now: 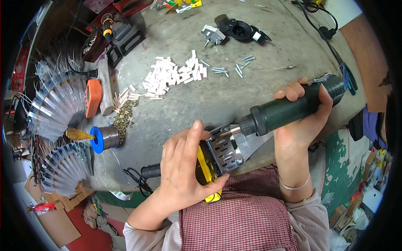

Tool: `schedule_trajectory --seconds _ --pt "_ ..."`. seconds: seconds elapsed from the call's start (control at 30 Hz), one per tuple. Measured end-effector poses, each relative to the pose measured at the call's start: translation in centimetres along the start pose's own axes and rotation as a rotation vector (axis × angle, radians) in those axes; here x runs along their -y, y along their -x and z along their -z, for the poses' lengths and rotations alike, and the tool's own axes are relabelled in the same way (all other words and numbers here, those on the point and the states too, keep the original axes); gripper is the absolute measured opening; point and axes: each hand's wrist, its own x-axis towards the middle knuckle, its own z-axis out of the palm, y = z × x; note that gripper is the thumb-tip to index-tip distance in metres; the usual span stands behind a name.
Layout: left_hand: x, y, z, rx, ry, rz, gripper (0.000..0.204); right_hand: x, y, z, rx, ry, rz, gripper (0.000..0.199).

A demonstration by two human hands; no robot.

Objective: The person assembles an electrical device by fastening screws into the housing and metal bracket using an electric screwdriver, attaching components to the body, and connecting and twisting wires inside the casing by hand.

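Driver [274, 118] wrapped in your right hand [299, 130], yellow-and-metal unit [226, 155] gripped in your left hand [179, 169] — screw-driving, it seems — calling next for straight, steady pressure.

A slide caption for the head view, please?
Right hand holding a green cylindrical tool at a slotted metal plate, left hand holding the yellow piece beside it.

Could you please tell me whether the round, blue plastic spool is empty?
Not empty: grey wire is wound around the spool.
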Motion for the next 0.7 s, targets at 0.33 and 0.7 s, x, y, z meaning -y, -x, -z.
schedule_trajectory --seconds 0.33,0.7 --pt "0.54 0.30 -0.27 -0.012 0.033 -0.037 0.122 -0.04 0.10 -0.33 -0.010 -0.003 -0.015 0.033" --pt "0.61 0.10 -0.18 -0.040 0.020 -0.055 0.119 -0.42 0.07 -0.36 -0.004 -0.011 -0.019 0.034"
